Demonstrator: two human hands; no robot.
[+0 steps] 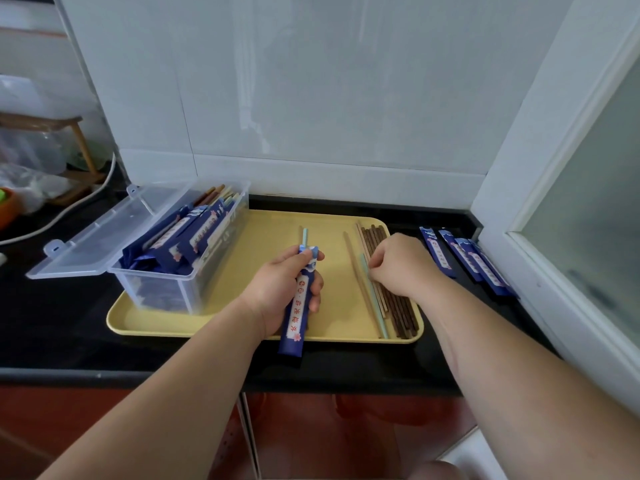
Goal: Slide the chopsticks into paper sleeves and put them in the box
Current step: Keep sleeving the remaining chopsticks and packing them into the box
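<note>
Fingers (pixel 376 271) of my right hand (pixel 398 265) pinch a teal chopstick (pixel 378 313) on the tray (pixel 256 244); my left hand (pixel 277 289) grips the half-filled sleeve (pixel 299 317). I'd lift it clear before threading.

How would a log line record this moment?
left hand: holds sleeve, teal chopstick inside | right hand: pinches loose chopstick on tray
</note>
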